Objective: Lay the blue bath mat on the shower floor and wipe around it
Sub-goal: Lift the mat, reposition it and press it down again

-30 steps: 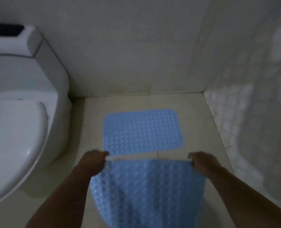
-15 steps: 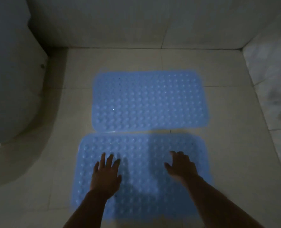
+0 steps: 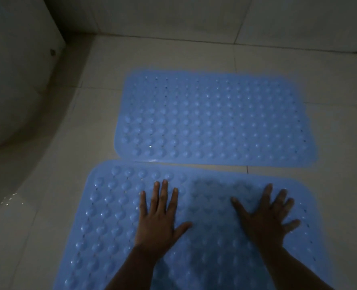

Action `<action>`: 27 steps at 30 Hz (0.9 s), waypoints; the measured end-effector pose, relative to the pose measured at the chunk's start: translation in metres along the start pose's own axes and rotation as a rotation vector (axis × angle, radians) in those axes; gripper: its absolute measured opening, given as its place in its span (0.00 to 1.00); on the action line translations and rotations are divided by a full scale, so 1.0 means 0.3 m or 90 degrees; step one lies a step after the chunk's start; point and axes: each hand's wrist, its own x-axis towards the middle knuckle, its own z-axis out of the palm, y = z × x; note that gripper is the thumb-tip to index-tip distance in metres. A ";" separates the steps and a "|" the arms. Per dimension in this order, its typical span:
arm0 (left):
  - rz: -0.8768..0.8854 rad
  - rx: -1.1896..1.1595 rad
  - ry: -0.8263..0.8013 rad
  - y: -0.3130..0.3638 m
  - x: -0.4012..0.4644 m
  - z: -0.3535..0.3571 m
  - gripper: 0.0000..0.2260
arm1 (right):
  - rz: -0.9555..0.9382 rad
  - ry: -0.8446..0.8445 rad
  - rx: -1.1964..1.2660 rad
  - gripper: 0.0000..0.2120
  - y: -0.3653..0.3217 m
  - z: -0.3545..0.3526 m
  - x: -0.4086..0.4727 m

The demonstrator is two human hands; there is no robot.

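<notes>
Two blue bubble-textured bath mats lie flat on the pale tiled floor. The near mat [image 3: 110, 216] fills the lower part of the head view. On it my left hand [image 3: 159, 218] rests flat with straight fingers, left of centre. My right hand [image 3: 267, 214] presses flat with fingers spread, right of centre. The far mat [image 3: 213, 120] lies just beyond, its near edge almost touching the near mat's far edge. Neither hand holds anything.
A white toilet base [image 3: 12, 80] bulges in at the left, close to both mats. The tiled wall [image 3: 173, 13] runs along the back, with a corner at the far right. Bare floor tiles [image 3: 56, 153] show between the toilet and the mats.
I held the near mat up by its far edge a second ago; now it lies flat and both hands press on it. The view has dropped closer to the floor.
</notes>
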 end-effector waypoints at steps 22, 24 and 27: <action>-0.007 0.004 0.019 0.101 0.057 0.054 0.38 | -0.050 -0.136 -0.027 0.63 0.032 -0.132 0.138; 0.032 0.011 0.015 0.137 0.070 0.057 0.34 | -0.052 -0.143 -0.035 0.63 0.051 -0.151 0.157; 0.047 0.005 0.026 0.171 0.087 0.066 0.32 | -0.055 -0.155 -0.047 0.63 0.072 -0.174 0.185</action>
